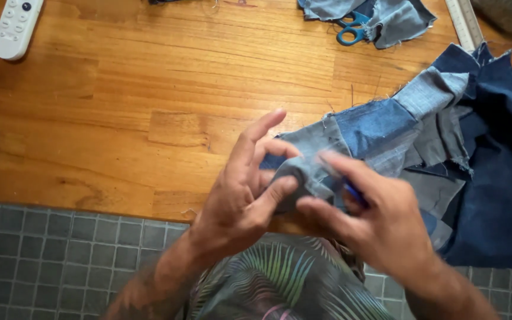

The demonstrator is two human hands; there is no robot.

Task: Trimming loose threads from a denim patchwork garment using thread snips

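- Workpiece: a patchwork of denim pieces (386, 127) in light, mid and dark blue lies on the wooden table (120, 118), at its right side. Its near-left corner is lifted off the surface and held between both hands, just above the table edge.
- Left hand (241, 195): thumb and curled fingers pinch the folded grey-blue corner of the patchwork; the index finger is extended upward and free of the cloth.
- Right hand (380, 222): fingers are pressed together on the same fold from the right side, touching the cloth. A small blue object (354, 192) shows between the fingers; its kind cannot be told because of blur.
- Handling judgement: the cloth is soft and limp, sags wherever unsupported, and folds readily. The material is light per piece, but the joined mass to the right appears heavier and is likely to drag on the held corner.
- Edge condition: raw edges are frayed with loose threads (351, 98). Pulling on an edge is likely to shed more thread.
- Recommended hold: grip close to the fold or on a seam, with both hands near each other, where layers are doubled and stiffer. Avoid single frayed margins.
- Slip risk: low; woven denim gives a dry, rough surface.
- Surroundings: blue-handled scissors (351, 29) lie under a denim scrap (395, 18) at the far edge, a ruler (464, 21) beside them, and a white remote (16, 26) at far left, all well apart from the hands.
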